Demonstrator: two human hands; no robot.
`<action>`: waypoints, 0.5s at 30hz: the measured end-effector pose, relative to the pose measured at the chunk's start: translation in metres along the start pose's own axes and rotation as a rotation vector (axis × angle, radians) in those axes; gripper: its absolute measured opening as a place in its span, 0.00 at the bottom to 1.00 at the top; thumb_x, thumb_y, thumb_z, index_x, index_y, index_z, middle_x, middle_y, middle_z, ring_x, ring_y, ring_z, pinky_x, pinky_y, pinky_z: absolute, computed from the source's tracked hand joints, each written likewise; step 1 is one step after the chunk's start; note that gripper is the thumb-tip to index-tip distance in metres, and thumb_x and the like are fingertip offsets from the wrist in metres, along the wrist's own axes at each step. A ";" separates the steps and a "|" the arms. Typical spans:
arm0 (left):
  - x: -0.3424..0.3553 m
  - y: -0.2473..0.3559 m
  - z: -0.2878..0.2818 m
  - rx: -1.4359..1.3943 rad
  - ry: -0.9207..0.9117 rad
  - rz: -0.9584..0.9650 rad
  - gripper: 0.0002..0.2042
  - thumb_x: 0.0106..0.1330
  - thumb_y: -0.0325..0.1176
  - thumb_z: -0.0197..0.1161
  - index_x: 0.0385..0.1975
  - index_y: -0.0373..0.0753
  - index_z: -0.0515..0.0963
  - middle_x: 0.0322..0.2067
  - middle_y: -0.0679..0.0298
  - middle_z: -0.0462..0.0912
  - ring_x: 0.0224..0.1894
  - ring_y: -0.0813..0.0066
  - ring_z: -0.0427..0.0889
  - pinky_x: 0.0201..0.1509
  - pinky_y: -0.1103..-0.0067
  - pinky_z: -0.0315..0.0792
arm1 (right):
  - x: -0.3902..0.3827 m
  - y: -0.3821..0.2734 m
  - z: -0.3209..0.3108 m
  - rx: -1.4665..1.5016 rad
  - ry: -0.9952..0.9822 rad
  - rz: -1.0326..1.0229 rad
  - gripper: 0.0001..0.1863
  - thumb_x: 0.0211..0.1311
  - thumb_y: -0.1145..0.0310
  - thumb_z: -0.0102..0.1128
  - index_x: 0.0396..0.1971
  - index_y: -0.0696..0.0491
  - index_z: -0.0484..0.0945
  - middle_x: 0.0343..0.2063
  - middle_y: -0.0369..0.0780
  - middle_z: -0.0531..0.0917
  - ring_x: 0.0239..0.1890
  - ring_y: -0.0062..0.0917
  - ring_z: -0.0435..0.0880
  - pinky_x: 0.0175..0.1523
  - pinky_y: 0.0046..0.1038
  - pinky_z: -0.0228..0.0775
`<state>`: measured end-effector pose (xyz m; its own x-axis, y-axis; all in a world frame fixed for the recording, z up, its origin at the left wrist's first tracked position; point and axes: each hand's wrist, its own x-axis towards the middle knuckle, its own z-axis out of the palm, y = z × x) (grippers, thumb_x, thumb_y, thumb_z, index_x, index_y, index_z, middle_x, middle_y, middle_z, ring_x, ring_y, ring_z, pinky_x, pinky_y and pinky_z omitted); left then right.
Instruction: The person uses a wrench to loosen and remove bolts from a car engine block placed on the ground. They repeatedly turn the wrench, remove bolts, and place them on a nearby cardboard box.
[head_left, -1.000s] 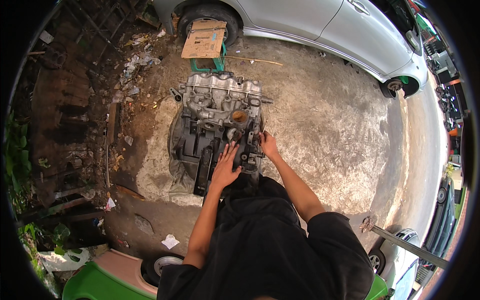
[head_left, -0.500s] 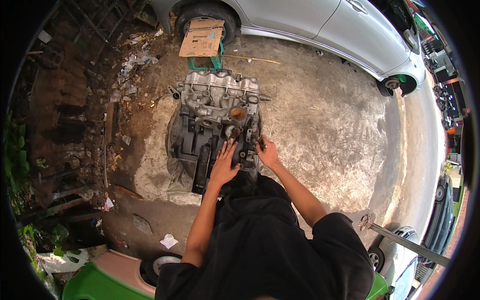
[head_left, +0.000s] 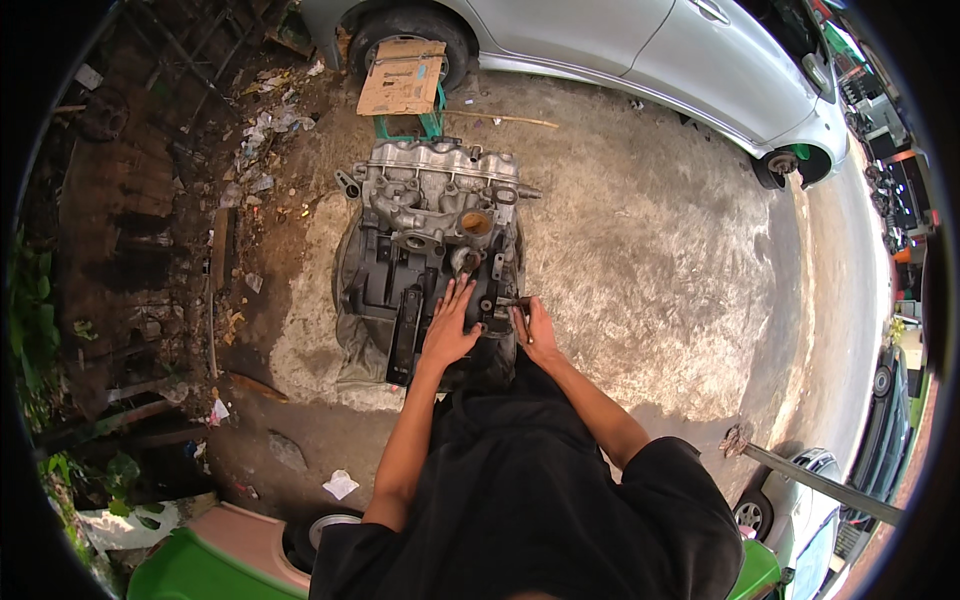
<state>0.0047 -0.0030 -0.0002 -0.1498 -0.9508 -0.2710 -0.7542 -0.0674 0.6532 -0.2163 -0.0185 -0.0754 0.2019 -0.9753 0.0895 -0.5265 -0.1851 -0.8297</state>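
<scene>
On the engine (head_left: 415,215), left hand (head_left: 452,325) lies flat, unclenched, toward the near edge; right hand (head_left: 533,328) curls at the right edge, hold indeterminable.

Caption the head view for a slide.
Bare left hand spread on a grey metal engine, bare right hand at its side.

One loose black top (head_left: 530,490), lightly creased, wide short sleeves (head_left: 690,500) reaching toward the elbows; forearms (head_left: 588,402) and hands (head_left: 450,332) bare.

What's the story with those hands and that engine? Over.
Left hand open, resting on the engine. Right hand curled at its right edge, grip unclear. Engine ahead; nothing visibly blocking either hand.
</scene>
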 end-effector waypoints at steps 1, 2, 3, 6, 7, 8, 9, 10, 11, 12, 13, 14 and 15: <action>0.000 0.000 0.000 0.000 -0.003 0.000 0.43 0.65 0.34 0.66 0.80 0.50 0.51 0.82 0.67 0.43 0.83 0.61 0.40 0.83 0.57 0.47 | 0.002 0.001 -0.002 0.040 0.019 0.023 0.10 0.73 0.72 0.60 0.44 0.62 0.73 0.38 0.53 0.81 0.40 0.47 0.84 0.45 0.40 0.75; 0.000 -0.001 0.000 0.003 -0.016 -0.014 0.43 0.65 0.34 0.66 0.80 0.51 0.51 0.82 0.66 0.43 0.83 0.61 0.40 0.83 0.56 0.47 | 0.006 0.003 -0.005 0.080 0.030 0.066 0.10 0.72 0.72 0.61 0.43 0.62 0.73 0.38 0.52 0.82 0.39 0.44 0.85 0.45 0.38 0.76; -0.001 -0.002 0.000 -0.002 -0.004 0.001 0.43 0.65 0.34 0.66 0.80 0.50 0.51 0.82 0.67 0.43 0.83 0.61 0.40 0.83 0.57 0.47 | 0.010 0.006 -0.009 0.120 0.043 0.110 0.10 0.71 0.72 0.62 0.43 0.63 0.74 0.38 0.52 0.83 0.38 0.40 0.86 0.45 0.36 0.77; 0.001 -0.002 0.001 0.002 -0.005 0.005 0.43 0.65 0.34 0.67 0.80 0.50 0.51 0.82 0.69 0.43 0.83 0.62 0.40 0.83 0.59 0.46 | 0.028 0.018 -0.016 0.357 0.031 0.222 0.11 0.68 0.73 0.67 0.44 0.62 0.78 0.36 0.46 0.87 0.39 0.30 0.88 0.45 0.32 0.78; 0.001 -0.002 0.001 0.009 -0.009 0.001 0.43 0.65 0.34 0.67 0.80 0.49 0.51 0.82 0.69 0.43 0.83 0.62 0.40 0.83 0.59 0.46 | 0.035 0.022 -0.017 0.408 0.017 0.333 0.11 0.67 0.73 0.67 0.45 0.62 0.79 0.36 0.45 0.88 0.39 0.30 0.88 0.45 0.31 0.79; 0.000 -0.002 0.000 0.020 -0.021 -0.019 0.43 0.65 0.34 0.67 0.80 0.49 0.51 0.82 0.69 0.43 0.83 0.62 0.40 0.83 0.59 0.46 | 0.040 0.024 -0.016 0.539 0.034 0.431 0.12 0.66 0.74 0.69 0.46 0.62 0.81 0.36 0.41 0.88 0.40 0.25 0.87 0.46 0.29 0.79; -0.001 -0.002 0.001 0.015 -0.014 -0.009 0.43 0.65 0.34 0.66 0.80 0.49 0.51 0.82 0.69 0.43 0.83 0.62 0.41 0.83 0.59 0.46 | 0.044 0.027 -0.017 0.587 0.014 0.387 0.11 0.66 0.75 0.69 0.45 0.63 0.81 0.36 0.41 0.88 0.40 0.24 0.87 0.46 0.29 0.79; 0.000 -0.001 0.001 0.016 -0.013 -0.012 0.43 0.65 0.34 0.66 0.80 0.49 0.52 0.82 0.69 0.44 0.83 0.62 0.41 0.83 0.59 0.46 | 0.048 0.030 -0.020 0.601 -0.008 0.419 0.10 0.67 0.76 0.69 0.45 0.63 0.82 0.35 0.41 0.88 0.39 0.24 0.87 0.46 0.28 0.79; 0.000 -0.001 0.000 0.021 -0.022 -0.029 0.43 0.65 0.34 0.66 0.80 0.49 0.52 0.82 0.69 0.44 0.83 0.62 0.41 0.83 0.59 0.46 | 0.053 0.032 -0.021 0.613 -0.027 0.456 0.10 0.67 0.76 0.69 0.44 0.63 0.82 0.35 0.41 0.88 0.39 0.23 0.86 0.46 0.28 0.79; 0.000 0.000 0.000 0.013 -0.009 -0.012 0.43 0.65 0.34 0.66 0.80 0.49 0.52 0.82 0.69 0.44 0.83 0.62 0.41 0.83 0.59 0.46 | 0.057 0.035 -0.021 0.636 -0.006 0.467 0.08 0.67 0.76 0.69 0.43 0.63 0.84 0.34 0.41 0.88 0.36 0.22 0.85 0.44 0.27 0.78; -0.001 0.000 0.000 0.009 -0.007 -0.010 0.43 0.65 0.34 0.66 0.80 0.49 0.52 0.82 0.69 0.44 0.83 0.62 0.41 0.83 0.59 0.46 | 0.060 0.037 -0.021 0.668 0.005 0.464 0.09 0.67 0.76 0.69 0.43 0.63 0.83 0.34 0.40 0.87 0.35 0.23 0.84 0.43 0.27 0.78; -0.001 0.000 -0.001 0.010 -0.017 -0.023 0.43 0.65 0.34 0.66 0.80 0.49 0.52 0.82 0.69 0.44 0.83 0.63 0.41 0.83 0.59 0.46 | 0.064 0.040 -0.020 0.692 0.019 0.469 0.09 0.67 0.75 0.69 0.44 0.63 0.83 0.34 0.40 0.87 0.34 0.23 0.83 0.43 0.28 0.78; 0.000 0.000 -0.001 0.008 -0.002 -0.007 0.43 0.65 0.35 0.66 0.80 0.49 0.52 0.82 0.69 0.44 0.83 0.63 0.41 0.83 0.59 0.46 | 0.068 0.042 -0.019 0.690 0.041 0.524 0.10 0.67 0.74 0.70 0.44 0.63 0.83 0.33 0.40 0.86 0.34 0.24 0.82 0.42 0.28 0.77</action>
<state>0.0054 -0.0031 0.0008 -0.1458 -0.9499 -0.2766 -0.7600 -0.0714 0.6460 -0.2409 -0.0950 -0.0939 0.0365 -0.9205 -0.3890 0.0785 0.3907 -0.9172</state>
